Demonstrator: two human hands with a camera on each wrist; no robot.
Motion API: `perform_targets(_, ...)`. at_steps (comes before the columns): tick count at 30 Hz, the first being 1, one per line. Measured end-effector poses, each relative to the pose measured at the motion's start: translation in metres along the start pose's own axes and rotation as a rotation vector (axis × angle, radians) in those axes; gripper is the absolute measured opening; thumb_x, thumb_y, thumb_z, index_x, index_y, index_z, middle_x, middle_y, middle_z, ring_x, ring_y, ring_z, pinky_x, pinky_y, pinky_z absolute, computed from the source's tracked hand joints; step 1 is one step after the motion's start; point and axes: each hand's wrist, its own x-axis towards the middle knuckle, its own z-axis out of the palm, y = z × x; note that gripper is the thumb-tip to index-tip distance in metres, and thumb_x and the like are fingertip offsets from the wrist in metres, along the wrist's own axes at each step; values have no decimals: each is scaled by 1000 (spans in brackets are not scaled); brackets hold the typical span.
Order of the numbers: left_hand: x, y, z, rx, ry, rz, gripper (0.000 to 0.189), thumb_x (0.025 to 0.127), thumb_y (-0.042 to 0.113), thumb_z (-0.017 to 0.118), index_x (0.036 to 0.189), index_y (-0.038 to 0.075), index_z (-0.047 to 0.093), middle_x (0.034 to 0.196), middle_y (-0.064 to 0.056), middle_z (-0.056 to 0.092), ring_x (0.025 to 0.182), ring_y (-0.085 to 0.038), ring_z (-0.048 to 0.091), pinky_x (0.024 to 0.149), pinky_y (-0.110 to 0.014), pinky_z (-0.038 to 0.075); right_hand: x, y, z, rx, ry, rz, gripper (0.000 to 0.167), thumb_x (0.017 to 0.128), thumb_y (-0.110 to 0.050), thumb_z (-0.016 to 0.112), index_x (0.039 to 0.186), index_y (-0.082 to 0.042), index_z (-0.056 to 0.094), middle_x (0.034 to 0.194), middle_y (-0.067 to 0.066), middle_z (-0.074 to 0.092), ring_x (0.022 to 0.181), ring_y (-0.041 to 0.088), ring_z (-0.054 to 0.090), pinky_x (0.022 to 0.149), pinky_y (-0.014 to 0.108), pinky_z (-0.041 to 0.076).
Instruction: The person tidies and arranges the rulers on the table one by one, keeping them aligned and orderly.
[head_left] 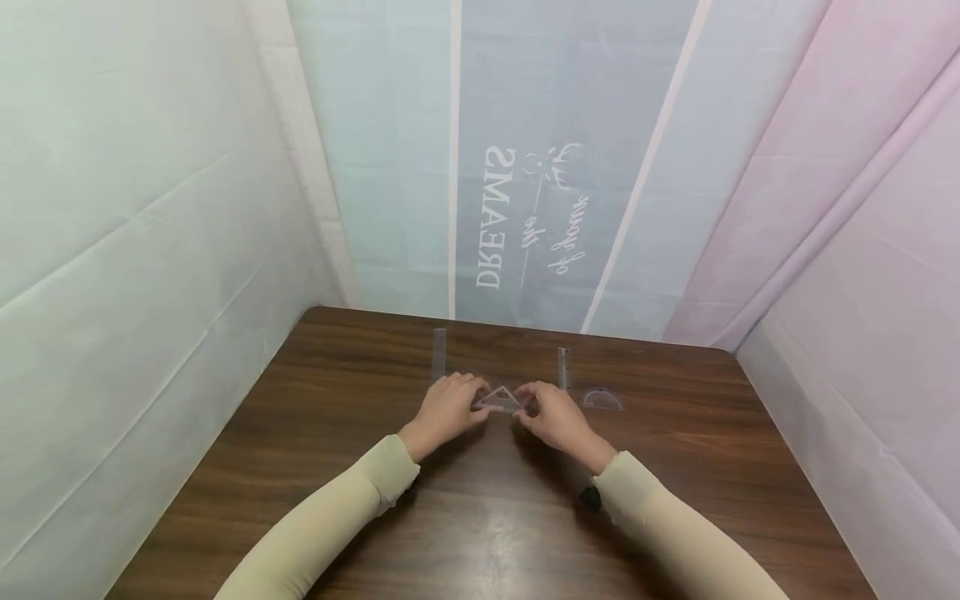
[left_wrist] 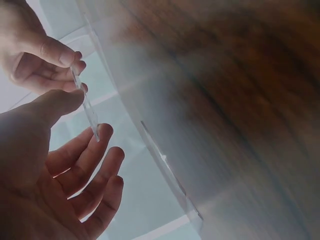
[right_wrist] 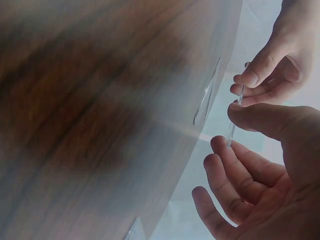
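Triangle [head_left: 498, 404], left of the protractor [head_left: 603, 401], its long edge running from left hand [head_left: 450, 405] to right hand [head_left: 557, 417], each pinching one end, neither nearer, the right hand lying between triangle and protractor.

Through the head camera I saw a dark wood-grain table [head_left: 720, 450], with a clear ruler [head_left: 438, 350] lying toward its far edge, left of centre. Farther right I made out a second clear ruler [head_left: 564, 367], and just beside it a transparent protractor [head_left: 603, 401]. Behind the table I had a blue-grey backdrop [head_left: 405, 167] with white stripes and white lettering [head_left: 495, 218] including "DREAMS"; a pale sheet [head_left: 112, 167] covered the left side, pinkish cloth [head_left: 780, 158] the right.
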Motion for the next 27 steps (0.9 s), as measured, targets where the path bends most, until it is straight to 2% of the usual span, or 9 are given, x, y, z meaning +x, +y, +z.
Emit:
perform_targets(12, -30, -14, -17, -61, -6, -24, 31, 94, 36, 86, 116, 15, 79, 102, 3, 75, 86, -15, 65, 75, -35, 55, -6, -24, 15, 0, -9, -80, 32, 93, -13, 86, 122, -7, 76, 99, -3, 72, 86, 9, 67, 77, 36, 58)
perform_targets(21, -55, -23, -24, -55, 11, -21, 33, 92, 37, 88, 116, 16, 78, 105, 4, 75, 88, -16, 66, 77, -36, 57, -11, -35, 22, 8, -70, -187, 35, 93, -14, 85, 125, -5, 75, 100, -2, 69, 85, 11, 62, 74, 30, 54)
perform_targets(27, -70, -30, -32, -61, 4, -35, 32, 90, 36, 89, 114, 18, 79, 104, 5, 74, 89, -16, 65, 77, -37, 56, -15, -44, 28, 15, -118, -251, 39, 94, -14, 85, 129, -4, 73, 100, -4, 66, 88, 11, 61, 77, 31, 54)
